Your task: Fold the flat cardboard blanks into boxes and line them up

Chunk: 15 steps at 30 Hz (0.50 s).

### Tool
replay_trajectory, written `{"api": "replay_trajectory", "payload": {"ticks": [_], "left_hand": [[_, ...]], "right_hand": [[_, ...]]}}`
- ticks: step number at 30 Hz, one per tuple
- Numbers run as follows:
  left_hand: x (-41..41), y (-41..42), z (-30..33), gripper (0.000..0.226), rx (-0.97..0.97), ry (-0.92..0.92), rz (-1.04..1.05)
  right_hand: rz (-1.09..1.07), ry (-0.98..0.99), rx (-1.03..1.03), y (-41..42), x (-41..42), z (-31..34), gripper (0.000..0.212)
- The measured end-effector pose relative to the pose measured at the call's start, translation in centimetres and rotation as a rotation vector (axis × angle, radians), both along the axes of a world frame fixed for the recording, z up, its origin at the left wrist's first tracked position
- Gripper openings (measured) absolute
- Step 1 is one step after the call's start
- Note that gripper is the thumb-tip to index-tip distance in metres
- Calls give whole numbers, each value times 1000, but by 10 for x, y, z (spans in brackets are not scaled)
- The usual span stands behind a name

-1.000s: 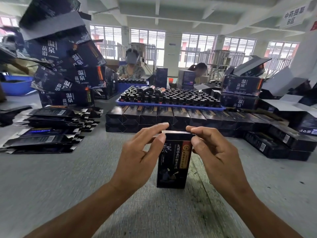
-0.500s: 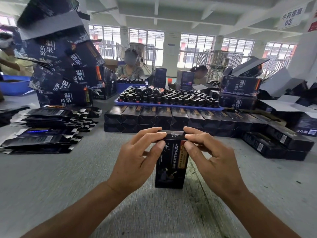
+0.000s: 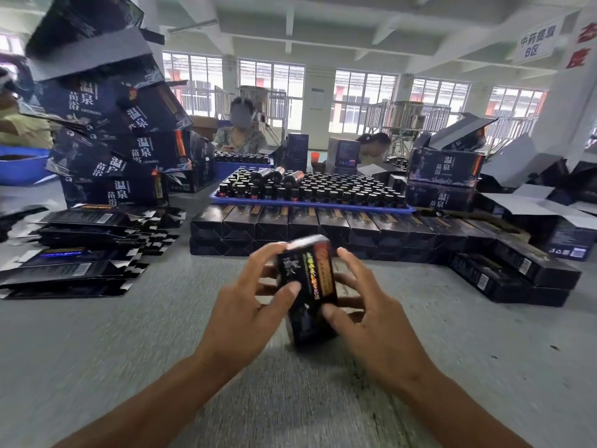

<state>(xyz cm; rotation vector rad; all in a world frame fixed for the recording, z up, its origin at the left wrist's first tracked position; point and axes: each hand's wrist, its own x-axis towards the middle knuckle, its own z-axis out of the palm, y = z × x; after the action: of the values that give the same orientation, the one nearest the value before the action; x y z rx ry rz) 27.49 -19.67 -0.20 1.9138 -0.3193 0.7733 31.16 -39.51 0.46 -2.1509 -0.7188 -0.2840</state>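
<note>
Black box (image 3: 307, 286) with gold and orange print, tilted, blurred — gripped between left hand (image 3: 248, 305) and right hand (image 3: 365, 315), near the row of boxes (image 3: 323, 221).

A factory packing hall is shown: a long grey table (image 3: 97, 350) is crowded with stacked flat blanks (image 3: 74, 263), rows of folded black boxes (image 3: 323, 226) and a blue tray (image 3: 310, 205) packed with small bottles (image 3: 323, 189). Other workers (image 3: 240, 130) are seated opposite, beneath barred windows (image 3: 361, 101) and a hanging zone sign (image 3: 534, 43).
</note>
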Motion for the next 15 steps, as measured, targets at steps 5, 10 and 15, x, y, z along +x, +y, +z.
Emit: {"api": "replay_trajectory", "payload": {"ticks": [5, 10, 15], "left_hand": [[12, 6, -6, 40, -390, 157, 91], [16, 3, -13, 38, -416, 322, 39], [16, 16, -28, 57, 128, 345, 136]], "right_hand": [[22, -118, -279, 6, -6, -9, 72], [-75, -144, -331, 3, -1, -12, 61], [-338, -101, -235, -19, 25, -2, 56]]}}
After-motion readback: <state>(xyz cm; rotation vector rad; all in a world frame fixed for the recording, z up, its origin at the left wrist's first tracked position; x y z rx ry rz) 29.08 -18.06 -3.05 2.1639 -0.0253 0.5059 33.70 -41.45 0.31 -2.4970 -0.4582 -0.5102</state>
